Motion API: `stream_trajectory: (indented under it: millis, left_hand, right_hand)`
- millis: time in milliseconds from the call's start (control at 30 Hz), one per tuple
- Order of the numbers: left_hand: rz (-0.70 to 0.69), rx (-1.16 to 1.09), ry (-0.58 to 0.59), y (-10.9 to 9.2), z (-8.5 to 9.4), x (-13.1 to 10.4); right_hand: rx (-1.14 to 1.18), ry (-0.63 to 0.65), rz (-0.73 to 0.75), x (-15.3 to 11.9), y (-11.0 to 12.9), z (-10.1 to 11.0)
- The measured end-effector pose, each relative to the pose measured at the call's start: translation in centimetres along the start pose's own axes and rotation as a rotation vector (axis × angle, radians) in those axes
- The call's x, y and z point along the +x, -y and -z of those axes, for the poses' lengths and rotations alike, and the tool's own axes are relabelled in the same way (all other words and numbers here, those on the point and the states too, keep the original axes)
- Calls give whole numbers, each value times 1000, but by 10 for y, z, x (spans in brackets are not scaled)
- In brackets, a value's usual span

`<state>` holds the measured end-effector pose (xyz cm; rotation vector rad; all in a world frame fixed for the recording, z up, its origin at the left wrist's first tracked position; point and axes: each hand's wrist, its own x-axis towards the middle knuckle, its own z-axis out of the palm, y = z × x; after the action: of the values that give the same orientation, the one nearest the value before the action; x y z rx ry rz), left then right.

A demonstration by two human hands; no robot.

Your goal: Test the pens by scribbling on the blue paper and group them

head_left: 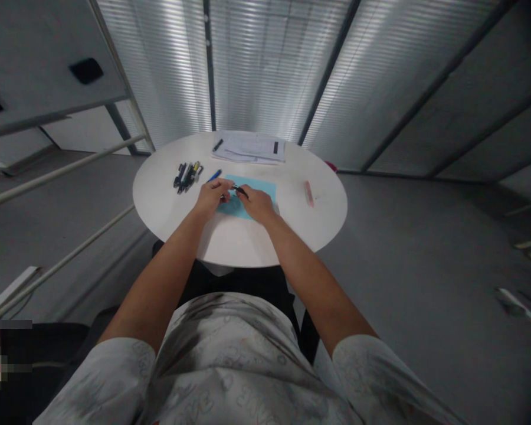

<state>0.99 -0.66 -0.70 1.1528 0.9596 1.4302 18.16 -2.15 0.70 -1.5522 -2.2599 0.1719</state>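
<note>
Over a light blue sheet (260, 184) on the round white table, my two hands meet at a slim black pen (241, 191). My right hand (258, 205) is closed around its dark body. At the pen's lighter end, the fingertips of my left hand (211, 196) are pinched together; a small dark bit shows below these fingers, too small to name. Just beyond the left knuckles is a blue pen (215, 175), partly hidden by the hand; I cannot tell whether it touches it.
Several pens and markers (187, 176) lie grouped on the left of the table (234, 251). Stacked papers (252, 146) with a black pen (218, 145) on top are at the back. A pinkish stick-shaped item (308, 193) lies to the right. White rails (66, 165) stand left.
</note>
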Motion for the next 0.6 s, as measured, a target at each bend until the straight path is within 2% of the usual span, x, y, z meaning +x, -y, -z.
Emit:
stream_trajectory:
  millis: [300,600]
  left_hand:
    - [37,-25,-85,-2,1,3]
    - [2,89,-30,0,-1,0]
  right_hand:
    - [-34,-1,-1,0,1,2]
    - [-49,15,-11,-2,2,4]
